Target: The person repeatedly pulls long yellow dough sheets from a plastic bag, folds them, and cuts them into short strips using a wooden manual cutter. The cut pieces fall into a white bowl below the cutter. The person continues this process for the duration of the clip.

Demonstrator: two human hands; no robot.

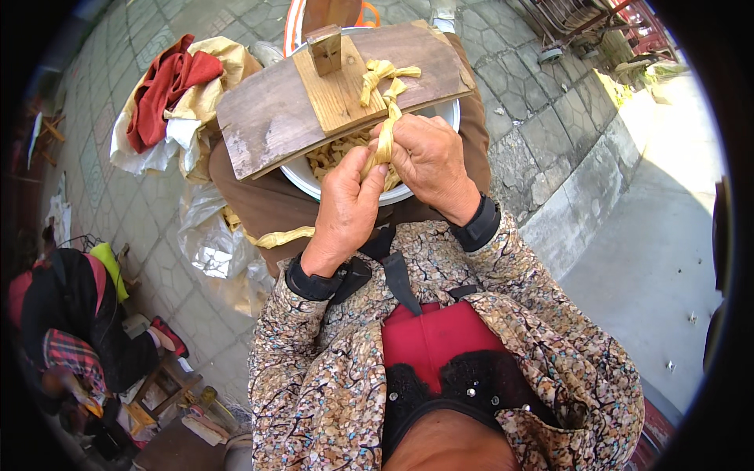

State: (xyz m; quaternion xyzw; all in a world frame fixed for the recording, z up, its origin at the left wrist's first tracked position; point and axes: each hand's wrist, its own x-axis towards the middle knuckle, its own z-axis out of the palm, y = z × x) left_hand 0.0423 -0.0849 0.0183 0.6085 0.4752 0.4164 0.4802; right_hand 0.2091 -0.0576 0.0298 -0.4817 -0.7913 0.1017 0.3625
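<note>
Both my hands pinch one pale yellow knotted strip (385,138), which looks like dried plant fibre or bean-curd skin. My left hand (349,206) grips its lower part between thumb and fingers. Just above and to the right, my right hand (433,159) holds the strip close to the rim of a wooden board (259,126). The strip's knotted upper end (383,76) lies on the board, beside an upright wooden block (325,50). Another length of the strip (283,236) trails left from behind my left wrist. Under the board, a white basin (300,181) holds many yellow pieces (336,156).
Left of my knees lie a cloth sack with a red cloth (171,88) and a clear plastic bag (212,235). A seated person (88,312) is at lower left, near a wooden stool (162,388). A wheeled cart (565,29) stands at upper right, by a concrete kerb (589,194).
</note>
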